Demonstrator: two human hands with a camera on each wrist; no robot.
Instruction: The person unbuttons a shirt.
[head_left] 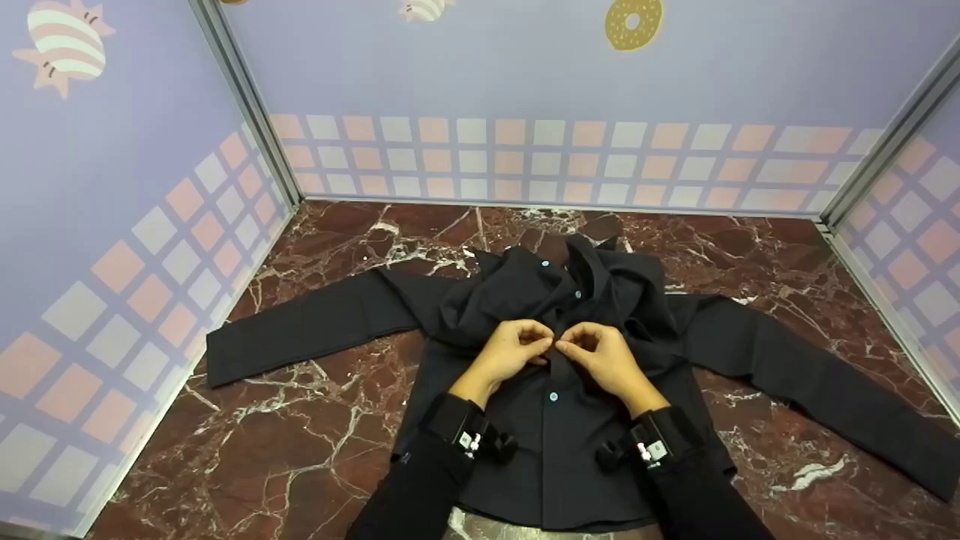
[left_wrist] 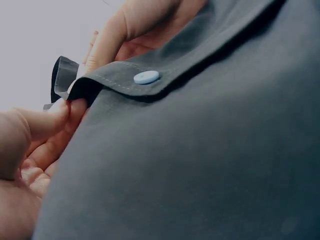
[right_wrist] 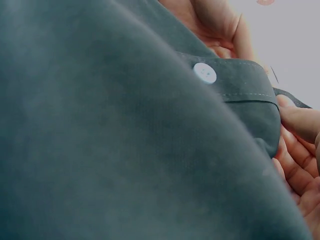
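Note:
A dark button-up shirt (head_left: pixel 487 427) lies front up on the table, its sleeves spread to both sides. At the middle of its front placket, my left hand (head_left: pixel 514 351) pinches the cloth between thumb and fingers. Fingertips almost meeting it, my right hand (head_left: pixel 600 354) pinches the placket from the other side. Whatever sits between the fingertips is hidden. Below the hands shows a light blue button (head_left: pixel 553 397); the wrist views show a pale button (left_wrist: pixel 146 77) on the raised placket fold. Higher up are a second button (head_left: pixel 578 295) and a collar button (head_left: pixel 545 264).
The shirt's upper part is bunched around the collar (head_left: pixel 592 266). Under it is a dark red marbled table (head_left: pixel 300 450). Patterned panels, a left wall (head_left: pixel 112 187), a back wall (head_left: pixel 450 75) and a right wall (head_left: pixel 930 187), enclose the table.

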